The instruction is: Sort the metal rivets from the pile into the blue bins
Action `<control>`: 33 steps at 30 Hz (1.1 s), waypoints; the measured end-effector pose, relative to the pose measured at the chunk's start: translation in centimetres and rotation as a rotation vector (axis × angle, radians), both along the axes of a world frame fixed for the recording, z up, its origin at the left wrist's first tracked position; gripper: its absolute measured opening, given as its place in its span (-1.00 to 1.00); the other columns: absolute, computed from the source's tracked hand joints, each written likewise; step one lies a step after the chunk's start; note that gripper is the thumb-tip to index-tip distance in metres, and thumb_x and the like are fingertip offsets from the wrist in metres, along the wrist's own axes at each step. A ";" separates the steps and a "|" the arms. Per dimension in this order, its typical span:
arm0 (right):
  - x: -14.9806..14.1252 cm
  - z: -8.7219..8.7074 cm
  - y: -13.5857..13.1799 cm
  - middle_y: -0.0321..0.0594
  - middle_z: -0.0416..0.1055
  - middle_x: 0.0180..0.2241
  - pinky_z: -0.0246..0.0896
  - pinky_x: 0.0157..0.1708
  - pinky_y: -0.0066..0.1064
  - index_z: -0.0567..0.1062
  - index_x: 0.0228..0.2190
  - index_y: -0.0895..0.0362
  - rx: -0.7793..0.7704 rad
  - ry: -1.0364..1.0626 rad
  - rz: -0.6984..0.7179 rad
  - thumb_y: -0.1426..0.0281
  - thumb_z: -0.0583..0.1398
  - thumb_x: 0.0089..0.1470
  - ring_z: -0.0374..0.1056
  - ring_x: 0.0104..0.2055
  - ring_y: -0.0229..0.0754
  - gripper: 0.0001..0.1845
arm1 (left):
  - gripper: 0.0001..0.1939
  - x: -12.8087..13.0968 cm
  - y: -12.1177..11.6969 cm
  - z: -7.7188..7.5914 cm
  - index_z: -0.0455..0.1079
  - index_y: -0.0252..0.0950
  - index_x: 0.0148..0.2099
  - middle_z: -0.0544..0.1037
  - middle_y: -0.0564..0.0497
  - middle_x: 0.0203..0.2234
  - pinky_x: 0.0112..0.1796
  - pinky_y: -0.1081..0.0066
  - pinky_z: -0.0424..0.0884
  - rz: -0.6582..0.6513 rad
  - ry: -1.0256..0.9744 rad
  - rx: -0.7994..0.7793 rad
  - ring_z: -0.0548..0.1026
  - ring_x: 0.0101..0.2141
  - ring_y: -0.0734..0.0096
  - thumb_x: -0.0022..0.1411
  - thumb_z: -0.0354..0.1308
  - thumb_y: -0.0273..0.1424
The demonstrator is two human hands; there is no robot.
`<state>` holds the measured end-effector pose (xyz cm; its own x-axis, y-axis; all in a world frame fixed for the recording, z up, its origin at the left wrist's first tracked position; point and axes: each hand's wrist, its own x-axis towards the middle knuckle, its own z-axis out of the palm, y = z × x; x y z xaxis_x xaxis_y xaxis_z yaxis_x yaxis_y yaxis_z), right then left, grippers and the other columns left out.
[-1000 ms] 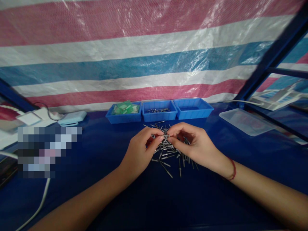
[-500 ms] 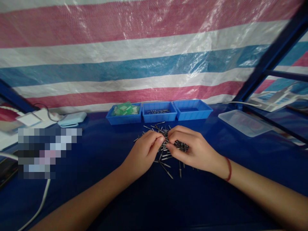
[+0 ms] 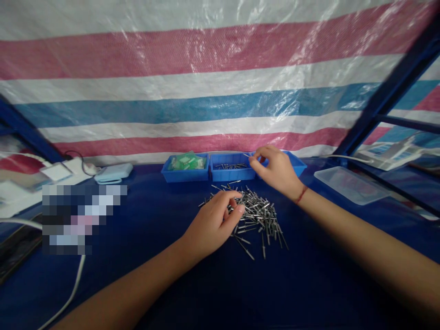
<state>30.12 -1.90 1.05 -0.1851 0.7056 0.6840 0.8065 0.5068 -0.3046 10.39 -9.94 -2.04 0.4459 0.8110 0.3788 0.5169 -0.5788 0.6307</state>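
Observation:
A heap of silvery blind rivets (image 3: pixel 257 211) lies on the blue tabletop in front of me. My left hand (image 3: pixel 215 222) rests at the heap's left side, thumb and index finger apart with nothing visible between them. Beyond the heap, my right hand (image 3: pixel 275 168) is raised over the border between the middle and right bins. Its thumb and index finger pinch a single blind rivet (image 3: pixel 246 155), whose tip points left above the middle blue bin (image 3: pixel 233 175). Several rivets lie inside that bin. The right blue bin (image 3: pixel 298 166) is partly hidden behind my right hand.
A left blue bin (image 3: pixel 185 176) holds green-and-clear plastic packets (image 3: pixel 188 161). To the right lies a translucent plastic lid (image 3: pixel 350 184). A light blue case (image 3: pixel 114 173), a white cable (image 3: pixel 74 288) and a dark phone-like object (image 3: pixel 20 250) are at the left. A striped sheet (image 3: pixel 206 110) hangs behind.
My right hand has left the heap, moving away from me to the bins with a rivet. My left hand stays by the heap, its fingers now parted. The view has tilted up slightly.

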 end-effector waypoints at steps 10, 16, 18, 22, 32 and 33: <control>1.3 -1.0 -2.8 -0.20 0.43 -0.42 0.20 -0.35 -0.33 0.44 -0.50 0.14 -0.165 -0.047 0.120 0.46 0.10 0.01 0.30 -0.41 -0.22 -0.87 | -0.83 -0.8 0.6 -0.1 0.34 -0.26 -0.14 0.44 -0.01 -0.25 -0.24 0.38 0.36 -0.074 0.141 0.095 0.43 -0.31 0.44 0.26 -0.04 -0.45; 3.9 -0.8 -4.9 -0.25 0.43 -0.46 0.16 -0.48 -0.42 0.46 -0.48 0.15 -0.395 -0.004 0.232 0.51 0.09 -0.04 0.30 -0.46 -0.27 -0.85 | -0.84 -0.2 0.5 -0.2 0.39 -0.29 -0.22 0.45 -0.02 -0.30 -0.19 0.36 0.33 -0.168 0.269 0.198 0.41 -0.25 0.38 0.26 -0.02 -0.46; 4.2 -0.8 -4.9 -0.25 0.44 -0.45 0.17 -0.47 -0.42 0.46 -0.47 0.15 -0.435 0.017 0.245 0.50 0.08 -0.03 0.31 -0.44 -0.26 -0.85 | -0.82 0.2 0.4 -0.4 0.43 -0.30 -0.25 0.45 -0.02 -0.33 -0.21 0.35 0.32 -0.174 0.340 0.232 0.41 -0.28 0.37 0.26 -0.01 -0.44; 3.6 -1.3 -5.1 -0.26 0.44 -0.44 0.18 -0.45 -0.44 0.47 -0.45 0.16 -0.456 0.015 0.300 0.53 0.09 -0.03 0.31 -0.46 -0.29 -0.85 | -0.77 0.8 0.5 -0.8 0.49 -0.25 -0.27 0.46 0.01 -0.39 -0.27 0.34 0.32 -0.164 0.449 0.269 0.41 -0.34 0.37 0.28 -0.01 -0.39; 2.4 -2.1 -6.3 -0.30 0.43 -0.44 0.15 -0.46 -0.47 0.48 -0.40 0.16 -0.444 -0.072 0.394 0.59 0.09 -0.04 0.28 -0.48 -0.34 -0.80 | -0.85 1.6 -0.1 -0.2 0.50 -0.21 -0.26 0.49 0.03 -0.37 -0.31 0.36 0.34 -0.063 0.480 0.088 0.46 -0.35 0.37 0.22 0.08 -0.39; 2.3 -2.1 -6.3 -0.30 0.42 -0.43 0.15 -0.45 -0.47 0.48 -0.40 0.16 -0.433 -0.075 0.393 0.59 0.09 -0.04 0.28 -0.47 -0.34 -0.80 | -0.86 1.6 -0.3 -0.1 0.49 -0.22 -0.28 0.49 0.03 -0.37 -0.31 0.36 0.34 -0.048 0.469 0.065 0.46 -0.34 0.36 0.22 0.09 -0.38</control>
<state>32.44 -8.24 -1.04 -0.5258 0.7864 0.3240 0.6106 0.6142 -0.4999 12.00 -10.19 -2.16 0.6172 0.7666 0.1772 0.7091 -0.6396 0.2969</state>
